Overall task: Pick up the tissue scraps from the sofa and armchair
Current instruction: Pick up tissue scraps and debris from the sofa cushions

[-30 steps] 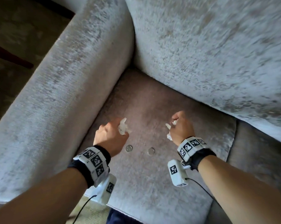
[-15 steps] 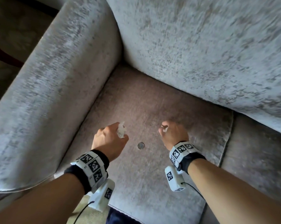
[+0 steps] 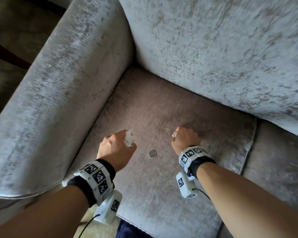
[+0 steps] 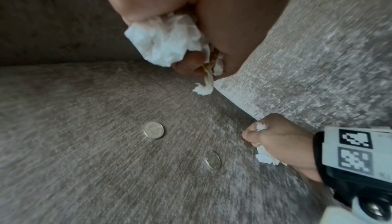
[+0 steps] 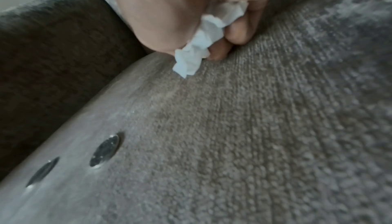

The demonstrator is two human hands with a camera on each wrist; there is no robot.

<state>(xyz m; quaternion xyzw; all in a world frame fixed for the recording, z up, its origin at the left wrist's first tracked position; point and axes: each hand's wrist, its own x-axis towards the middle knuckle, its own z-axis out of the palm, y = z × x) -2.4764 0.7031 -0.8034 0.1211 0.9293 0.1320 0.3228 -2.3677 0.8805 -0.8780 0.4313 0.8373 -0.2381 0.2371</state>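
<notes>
The left hand (image 3: 116, 150) is curled into a fist round a crumpled white tissue wad (image 3: 129, 139), low and left of centre in the head view. The right hand (image 3: 185, 140), right of centre, is fisted on smaller scraps (image 3: 174, 134) that poke out by the thumb. Both hang over the brown seat cushion (image 3: 153, 103). A coin (image 3: 152, 153) lies between them; the left wrist view shows a second coin (image 4: 212, 160) beside it. The grey armrest (image 3: 55, 93) fills the left, the backrest (image 3: 222, 48) the upper right.

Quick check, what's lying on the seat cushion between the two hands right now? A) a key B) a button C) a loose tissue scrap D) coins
D: the left wrist view shows two round silver coins flat on the seat cushion, while the tissue scraps are held in the left hand and right hand.
</notes>
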